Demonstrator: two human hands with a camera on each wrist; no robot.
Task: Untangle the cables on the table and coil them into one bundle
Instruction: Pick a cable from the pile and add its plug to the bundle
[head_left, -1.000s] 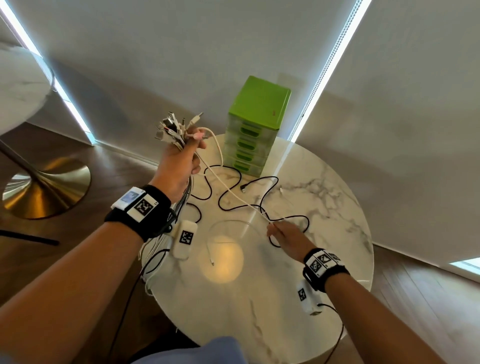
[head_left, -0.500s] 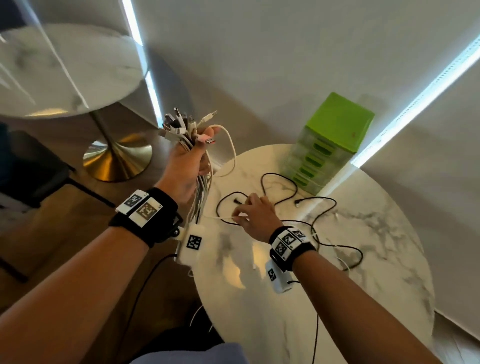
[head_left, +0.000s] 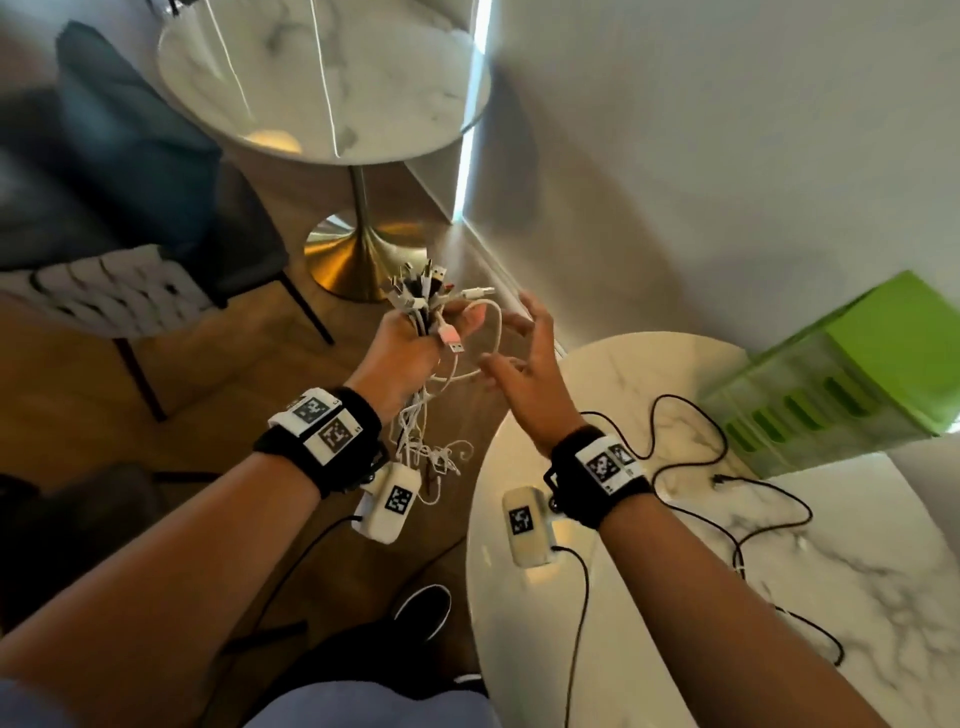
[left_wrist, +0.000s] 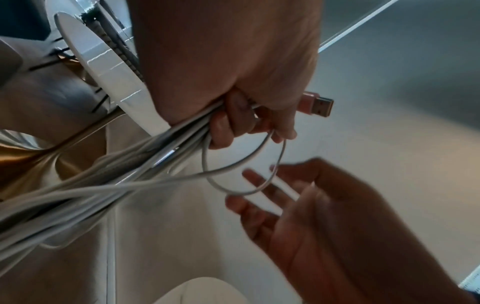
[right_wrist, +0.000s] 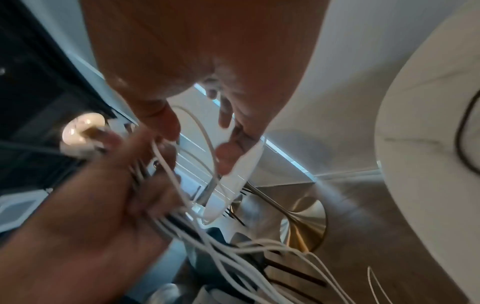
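Now right hand (head_left: 524, 379) raised off table (head_left: 649, 597)

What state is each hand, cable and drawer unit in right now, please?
Left hand: grips the bundle of white cables.
Bundle of white cables: plugs up, tails hanging.
Right hand: fingers spread, holding nothing.
Black cable: lying loose on the round marble table.
Green plastic drawer unit: drawers shut.
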